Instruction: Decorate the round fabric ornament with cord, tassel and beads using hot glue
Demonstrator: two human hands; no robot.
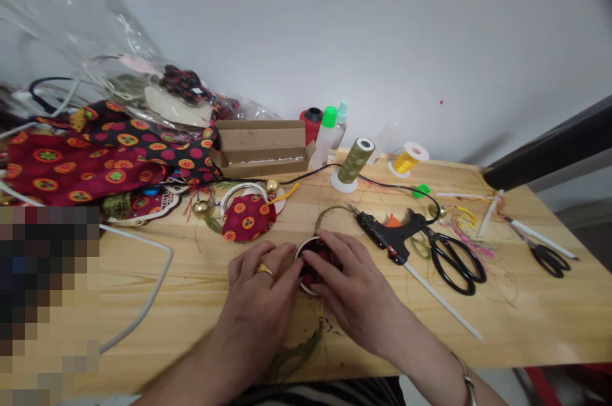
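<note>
Between both hands, just above the wooden table point(478, 323), is a small round hoop point(312, 285) with a pale rim and dark, red-spotted fabric inside. My left hand point(262, 285) grips its left edge, a gold ring on one finger. From the right, my right hand point(354, 291) grips it, with fingertips pressed on the fabric. My fingers hide much of the hoop. A green tassel point(306, 348) with a yellow loop hangs below it, and a green cord point(329, 210) runs out at the top. Nearby lies a red patterned fabric disc point(248, 218) by a white ring.
Right of my hands lie a glue gun point(389, 231) with its glue stick point(444, 302), scissors point(459, 262) and smaller scissors point(549, 259). Behind stand a green thread spool point(356, 160), a yellow spool point(406, 159), bottles point(327, 138) and an open cardboard box point(261, 138). Patterned fabric point(76, 164) is piled left.
</note>
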